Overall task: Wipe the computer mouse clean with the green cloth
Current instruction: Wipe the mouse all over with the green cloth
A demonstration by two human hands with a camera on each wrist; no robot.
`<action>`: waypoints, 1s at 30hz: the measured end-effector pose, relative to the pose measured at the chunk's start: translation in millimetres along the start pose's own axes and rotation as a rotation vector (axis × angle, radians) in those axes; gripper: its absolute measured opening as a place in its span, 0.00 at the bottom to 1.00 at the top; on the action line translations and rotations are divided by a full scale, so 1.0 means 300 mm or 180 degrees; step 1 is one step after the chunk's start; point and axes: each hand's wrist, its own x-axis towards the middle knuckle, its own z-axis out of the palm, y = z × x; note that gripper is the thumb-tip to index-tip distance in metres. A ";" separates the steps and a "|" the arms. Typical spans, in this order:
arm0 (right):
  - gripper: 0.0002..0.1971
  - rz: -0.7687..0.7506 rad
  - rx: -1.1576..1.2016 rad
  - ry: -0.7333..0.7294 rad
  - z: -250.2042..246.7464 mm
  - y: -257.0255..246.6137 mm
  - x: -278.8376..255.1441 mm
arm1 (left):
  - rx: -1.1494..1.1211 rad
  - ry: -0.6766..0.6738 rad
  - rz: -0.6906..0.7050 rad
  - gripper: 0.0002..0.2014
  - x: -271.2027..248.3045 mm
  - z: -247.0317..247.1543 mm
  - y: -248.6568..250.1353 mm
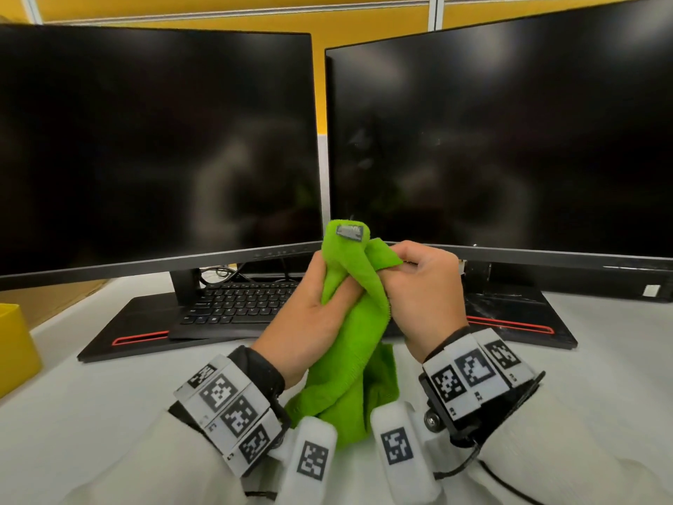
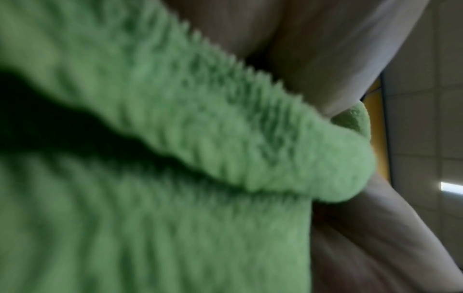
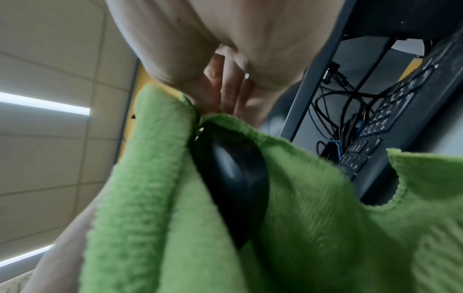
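Note:
Both hands are raised over the white table [image 1: 109, 388], in front of the monitors. They hold a fluffy green cloth [image 1: 353, 322] bunched between them, with a grey label at its top. My left hand [image 1: 309, 308] grips the cloth from the left, thumb pressed into a fold. My right hand [image 1: 422, 286] has its fingers curled at the cloth's upper right. The head view hides the mouse. In the right wrist view the black computer mouse [image 3: 230, 178] shows between cloth [image 3: 313, 218] folds, with the right fingertips [image 3: 225, 89] at its far end. Blurred cloth [image 2: 175, 138] fills the left wrist view.
Two dark monitors [image 1: 156, 140] [image 1: 510, 140] stand close behind the hands. A black keyboard [image 1: 240, 304] lies under the left one, with cables behind it. A yellow box [image 1: 14, 344] sits at the left edge. The cloth's tail hangs down to the table.

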 end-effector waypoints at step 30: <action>0.12 0.0474 0.0372 -0.0877 0.048 -0.030 -0.063 | 0.1149 0.1198 0.0365 0.29 0.022 -0.101 0.027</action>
